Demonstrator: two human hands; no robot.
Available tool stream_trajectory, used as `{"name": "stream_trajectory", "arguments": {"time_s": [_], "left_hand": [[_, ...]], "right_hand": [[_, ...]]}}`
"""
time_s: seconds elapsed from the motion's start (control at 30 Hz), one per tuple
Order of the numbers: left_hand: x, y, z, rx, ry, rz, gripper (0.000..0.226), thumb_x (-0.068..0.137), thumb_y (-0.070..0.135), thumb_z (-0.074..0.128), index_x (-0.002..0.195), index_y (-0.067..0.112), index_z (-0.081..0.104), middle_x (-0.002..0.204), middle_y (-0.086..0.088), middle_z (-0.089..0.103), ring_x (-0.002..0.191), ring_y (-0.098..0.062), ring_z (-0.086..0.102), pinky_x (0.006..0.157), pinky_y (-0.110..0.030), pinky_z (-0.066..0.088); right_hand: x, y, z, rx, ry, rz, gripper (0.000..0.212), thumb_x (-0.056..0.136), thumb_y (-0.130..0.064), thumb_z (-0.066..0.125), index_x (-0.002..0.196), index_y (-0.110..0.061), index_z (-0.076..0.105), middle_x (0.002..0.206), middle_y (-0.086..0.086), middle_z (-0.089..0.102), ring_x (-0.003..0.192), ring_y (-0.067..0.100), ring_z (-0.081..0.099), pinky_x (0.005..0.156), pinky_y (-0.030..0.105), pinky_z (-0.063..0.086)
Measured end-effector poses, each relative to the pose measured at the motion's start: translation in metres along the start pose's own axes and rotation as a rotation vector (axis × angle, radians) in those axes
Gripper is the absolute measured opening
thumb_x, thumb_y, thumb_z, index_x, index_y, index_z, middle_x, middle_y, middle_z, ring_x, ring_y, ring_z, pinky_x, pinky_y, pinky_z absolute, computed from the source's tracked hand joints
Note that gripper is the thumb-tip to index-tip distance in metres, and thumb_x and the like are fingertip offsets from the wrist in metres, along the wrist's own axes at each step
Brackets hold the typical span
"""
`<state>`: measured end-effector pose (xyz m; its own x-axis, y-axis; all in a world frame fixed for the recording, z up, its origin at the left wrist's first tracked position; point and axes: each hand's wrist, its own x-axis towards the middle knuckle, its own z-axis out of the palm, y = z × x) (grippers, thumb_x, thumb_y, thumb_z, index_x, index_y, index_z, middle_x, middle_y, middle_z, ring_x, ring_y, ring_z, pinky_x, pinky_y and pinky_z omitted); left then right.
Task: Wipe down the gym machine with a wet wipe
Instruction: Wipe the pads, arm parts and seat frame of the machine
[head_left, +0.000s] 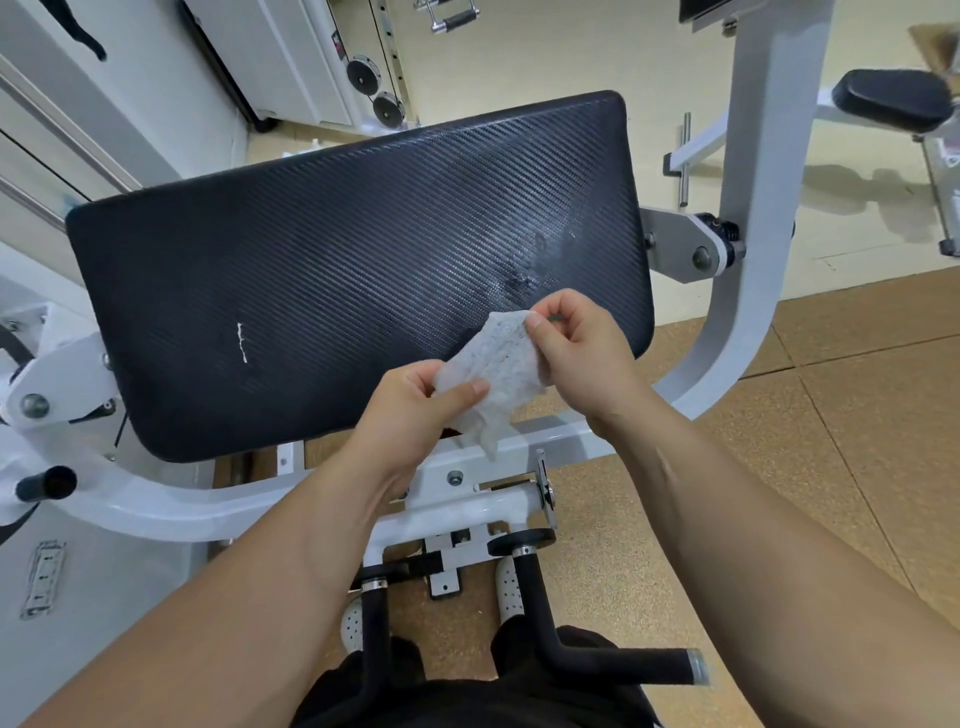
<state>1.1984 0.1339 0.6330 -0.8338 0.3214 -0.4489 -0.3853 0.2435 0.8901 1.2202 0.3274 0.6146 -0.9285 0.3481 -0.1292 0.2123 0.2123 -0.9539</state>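
A greyish-white wet wipe (498, 371) is stretched between both hands just above the near right edge of the machine's black textured pad (337, 260). My left hand (415, 410) pinches its lower left corner. My right hand (576, 343) pinches its upper right corner. A loose tail of the wipe hangs down toward the white frame (498, 447). Damp smears shine on the pad's right part. A small white scuff marks the pad at the lower left.
White curved arms (748, 249) flank the pad on both sides. Two black foam handles (540, 613) stick up below my hands, in front of my legs. Another black pad (893, 98) stands at the far right. Brown floor mats lie to the right.
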Motion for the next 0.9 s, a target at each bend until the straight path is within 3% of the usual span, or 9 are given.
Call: {"name": "stream_trajectory", "arguments": {"time_s": [0.13, 0.27, 0.33, 0.4, 0.5, 0.57, 0.7, 0.8, 0.9], "left_hand": [[0.005, 0.002, 0.001, -0.11, 0.052, -0.02, 0.01, 0.087, 0.003, 0.074, 0.096, 0.006, 0.07, 0.092, -0.011, 0.076, 0.081, -0.023, 0.071, 0.07, -0.035, 0.057], [0.026, 0.002, 0.001, 0.001, 0.237, -0.043, 0.02, 0.084, 0.012, 0.079, 0.071, 0.024, 0.068, 0.084, -0.013, 0.07, 0.078, -0.031, 0.067, 0.074, -0.047, 0.059], [0.038, 0.01, 0.006, 0.055, 0.304, -0.027, 0.011, 0.084, 0.014, 0.076, 0.078, 0.015, 0.067, 0.088, -0.018, 0.072, 0.082, -0.036, 0.072, 0.073, -0.055, 0.063], [0.053, 0.019, 0.013, 0.122, 0.357, 0.003, 0.015, 0.086, 0.014, 0.073, 0.081, 0.005, 0.061, 0.08, -0.019, 0.067, 0.071, -0.029, 0.069, 0.068, -0.049, 0.064], [0.076, 0.026, 0.024, 0.203, 0.393, 0.003, 0.023, 0.083, 0.017, 0.072, 0.074, 0.008, 0.053, 0.069, -0.006, 0.054, 0.063, -0.02, 0.054, 0.057, -0.038, 0.055], [0.088, 0.026, 0.028, 0.262, 0.403, -0.003, 0.022, 0.08, 0.019, 0.071, 0.072, 0.007, 0.055, 0.068, -0.004, 0.054, 0.063, -0.019, 0.053, 0.056, -0.035, 0.051], [0.09, 0.027, 0.028, 0.48, 0.404, 0.05, 0.017, 0.079, 0.024, 0.07, 0.076, 0.008, 0.064, 0.072, -0.007, 0.066, 0.064, -0.021, 0.058, 0.058, -0.039, 0.055], [0.077, 0.023, 0.019, 0.615, 0.401, 0.131, 0.009, 0.082, 0.026, 0.069, 0.081, 0.018, 0.065, 0.077, 0.002, 0.066, 0.075, -0.017, 0.063, 0.065, -0.038, 0.055], [0.066, 0.016, 0.007, 0.795, 0.432, 0.284, 0.016, 0.085, 0.032, 0.071, 0.097, 0.025, 0.063, 0.096, 0.009, 0.063, 0.089, -0.015, 0.06, 0.078, -0.037, 0.053]], "right_hand": [[0.009, 0.009, 0.0, -0.046, 0.112, 0.021, 0.013, 0.101, -0.029, 0.061, 0.088, -0.025, 0.064, 0.079, 0.0, 0.066, 0.069, 0.011, 0.06, 0.066, 0.038, 0.054], [0.026, 0.012, -0.008, -0.164, 0.171, -0.032, 0.014, 0.102, -0.03, 0.06, 0.088, -0.026, 0.062, 0.079, -0.01, 0.063, 0.072, 0.003, 0.057, 0.064, 0.026, 0.045], [0.04, 0.01, -0.016, -0.237, 0.231, -0.054, 0.011, 0.102, -0.031, 0.059, 0.093, -0.025, 0.062, 0.079, -0.014, 0.061, 0.074, 0.0, 0.056, 0.065, 0.028, 0.043], [0.055, 0.01, -0.021, -0.298, 0.313, -0.047, 0.008, 0.102, -0.032, 0.058, 0.105, -0.025, 0.062, 0.087, -0.013, 0.061, 0.08, 0.006, 0.058, 0.071, 0.031, 0.043], [0.059, 0.014, -0.016, -0.418, 0.438, -0.054, 0.035, 0.099, -0.03, 0.059, 0.132, -0.02, 0.054, 0.117, 0.004, 0.057, 0.103, 0.023, 0.057, 0.088, 0.039, 0.048], [0.047, 0.017, -0.002, -0.561, 0.5, -0.189, 0.042, 0.095, -0.027, 0.06, 0.135, -0.014, 0.054, 0.12, 0.011, 0.055, 0.106, 0.029, 0.053, 0.091, 0.043, 0.044], [0.02, 0.04, 0.034, -0.667, 0.234, -0.499, 0.04, 0.097, -0.029, 0.051, 0.128, -0.006, 0.062, 0.123, 0.018, 0.057, 0.111, 0.036, 0.054, 0.092, 0.053, 0.046], [0.027, 0.052, 0.052, -0.741, 0.108, -0.438, 0.06, 0.104, -0.042, 0.039, 0.146, 0.0, 0.049, 0.157, 0.028, 0.036, 0.149, 0.046, 0.027, 0.119, 0.06, 0.027], [0.044, 0.038, 0.062, -0.813, 0.135, -0.283, 0.078, 0.103, -0.056, 0.027, 0.159, -0.001, 0.028, 0.167, 0.029, 0.006, 0.155, 0.05, -0.003, 0.126, 0.06, 0.003]]}}
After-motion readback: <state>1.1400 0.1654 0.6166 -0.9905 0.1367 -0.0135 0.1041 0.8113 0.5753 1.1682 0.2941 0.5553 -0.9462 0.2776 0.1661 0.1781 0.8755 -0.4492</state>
